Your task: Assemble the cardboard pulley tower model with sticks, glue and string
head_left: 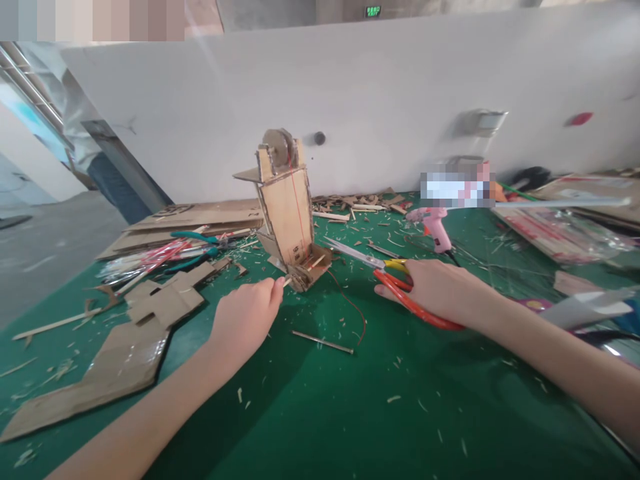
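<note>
The left hand (246,315) pinches a pale wooden stick (287,283) at a tan cardboard tower (285,213). The right hand (440,285) grips orange-handled scissors (403,294).

Scissors (379,263) right of tower (289,210), scraps (345,202) apparently behind

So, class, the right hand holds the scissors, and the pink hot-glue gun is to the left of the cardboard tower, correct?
Not quite: in the head view, the pink hot-glue gun is to the right of the cardboard tower. The right hand does hold the scissors.
</note>
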Demonstrator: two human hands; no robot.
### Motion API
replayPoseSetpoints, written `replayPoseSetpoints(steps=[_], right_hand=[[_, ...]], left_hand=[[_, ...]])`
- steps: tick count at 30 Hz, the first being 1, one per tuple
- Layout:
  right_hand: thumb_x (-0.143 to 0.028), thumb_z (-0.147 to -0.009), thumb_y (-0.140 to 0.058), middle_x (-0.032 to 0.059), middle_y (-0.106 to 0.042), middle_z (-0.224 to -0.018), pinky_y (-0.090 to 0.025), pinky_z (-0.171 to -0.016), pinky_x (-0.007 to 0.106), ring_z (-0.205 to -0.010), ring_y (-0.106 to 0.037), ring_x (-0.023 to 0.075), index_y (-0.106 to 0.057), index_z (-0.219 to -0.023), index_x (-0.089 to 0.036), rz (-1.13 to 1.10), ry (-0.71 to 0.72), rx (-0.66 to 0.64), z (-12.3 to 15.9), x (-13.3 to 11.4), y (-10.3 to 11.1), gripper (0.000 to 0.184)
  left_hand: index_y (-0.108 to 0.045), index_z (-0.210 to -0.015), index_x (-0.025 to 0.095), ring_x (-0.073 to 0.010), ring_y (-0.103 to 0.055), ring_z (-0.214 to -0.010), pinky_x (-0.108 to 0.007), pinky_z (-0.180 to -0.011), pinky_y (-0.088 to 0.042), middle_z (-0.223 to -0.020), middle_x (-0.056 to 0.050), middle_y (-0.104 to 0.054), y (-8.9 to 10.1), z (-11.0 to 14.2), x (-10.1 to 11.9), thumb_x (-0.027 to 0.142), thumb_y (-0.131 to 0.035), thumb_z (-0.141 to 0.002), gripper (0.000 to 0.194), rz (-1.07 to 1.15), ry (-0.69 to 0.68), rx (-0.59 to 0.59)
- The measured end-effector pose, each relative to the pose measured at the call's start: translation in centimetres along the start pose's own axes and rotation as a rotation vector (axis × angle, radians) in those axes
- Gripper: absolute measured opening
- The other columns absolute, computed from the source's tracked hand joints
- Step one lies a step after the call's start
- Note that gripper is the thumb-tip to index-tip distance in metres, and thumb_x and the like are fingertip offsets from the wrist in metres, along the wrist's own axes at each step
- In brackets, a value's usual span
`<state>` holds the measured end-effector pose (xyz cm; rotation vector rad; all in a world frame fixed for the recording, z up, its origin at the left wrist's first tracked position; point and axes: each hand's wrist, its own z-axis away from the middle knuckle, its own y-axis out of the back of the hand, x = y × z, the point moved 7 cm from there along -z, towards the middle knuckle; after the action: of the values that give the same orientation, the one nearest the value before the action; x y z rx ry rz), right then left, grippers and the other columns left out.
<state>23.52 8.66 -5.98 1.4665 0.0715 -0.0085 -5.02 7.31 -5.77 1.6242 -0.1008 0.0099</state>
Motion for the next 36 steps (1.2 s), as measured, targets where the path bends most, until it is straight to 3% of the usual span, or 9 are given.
replayPoseSetpoints(steps=[17, 36], right_hand=[[-0.078, -0.069, -0.042, 0.0104, -0.066, -0.076, -0.043, -0.054, 0.036, -0.061, -0.06, 0.0253, -0.057, -0.081, -0.019, 0.021, 0.016, 0.005, 0.3, -0.3, 0.5, 0.062], [-0.078, -0.073, -0.035, 0.0144, -0.067, -0.084, -0.046, -0.061, 0.039, -0.074, -0.064, 0.0307, -0.06, -0.087, -0.017, 0.099, 0.01, -0.012, -0.6, -1.3, 0.9, 0.067]], left_hand=[[-0.051, -0.067, 0.019, -0.0187, -0.057, -0.057, -0.026, -0.049, -0.029, -0.066, -0.006, -0.062, 0.0, -0.3, -0.3, 0.041, -0.02, -0.096, 0.048, 0.027, -0.003, 0.011], [-0.049, -0.066, 0.019, -0.0179, -0.055, -0.056, -0.027, -0.051, -0.028, -0.064, -0.004, -0.061, -0.6, -0.2, 0.1, 0.041, -0.018, -0.096, 0.048, 0.061, -0.024, -0.007]])
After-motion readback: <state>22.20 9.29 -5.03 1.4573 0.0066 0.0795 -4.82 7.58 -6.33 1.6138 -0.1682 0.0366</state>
